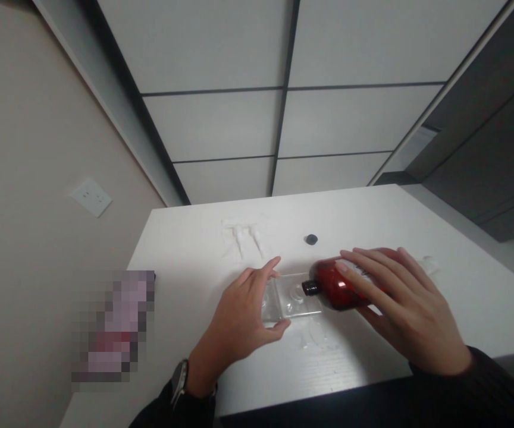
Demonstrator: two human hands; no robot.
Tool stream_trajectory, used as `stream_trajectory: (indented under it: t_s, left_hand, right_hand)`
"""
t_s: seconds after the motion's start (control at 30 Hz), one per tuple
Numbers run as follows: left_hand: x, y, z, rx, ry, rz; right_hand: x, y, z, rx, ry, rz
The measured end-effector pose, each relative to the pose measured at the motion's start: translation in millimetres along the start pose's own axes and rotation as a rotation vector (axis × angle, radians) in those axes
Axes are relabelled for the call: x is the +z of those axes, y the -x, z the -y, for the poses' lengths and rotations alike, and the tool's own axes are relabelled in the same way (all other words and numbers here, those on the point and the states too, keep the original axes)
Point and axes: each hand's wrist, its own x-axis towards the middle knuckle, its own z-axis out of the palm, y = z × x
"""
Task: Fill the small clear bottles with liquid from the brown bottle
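Note:
A dark red bottle (335, 286) lies tilted on its side on the white table (373, 220), its open black neck pointing left over a clear plastic tray (292, 296). My right hand (400, 303) wraps over the bottle's body and holds it. My left hand (243, 315) grips the tray's left end between thumb and fingers, a watch on its wrist. A small black cap (311, 239) sits on the table just behind the bottle.
Clear plastic wrappers (243, 238) lie farther back on the table, and another clear piece (431, 264) shows past the bottle's base. A wall with a white socket (90, 196) stands to the left. A blurred pink item (118, 324) is at the table's left edge.

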Motion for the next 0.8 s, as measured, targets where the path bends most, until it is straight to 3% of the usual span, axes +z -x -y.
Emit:
stream_trajectory:
  t_s: [0.53, 0.8]
  left_hand:
    - [-0.2, -0.7, 0.4, 0.015, -0.009, -0.001]
    - [-0.4, 0.0, 0.3, 0.017, -0.010, -0.004]
  right_hand:
    - [-7.6, -7.5, -6.7, -0.091, 0.041, 0.054]
    - [-6.8, -7.6, -5.9, -0.048, -0.001, 0.051]
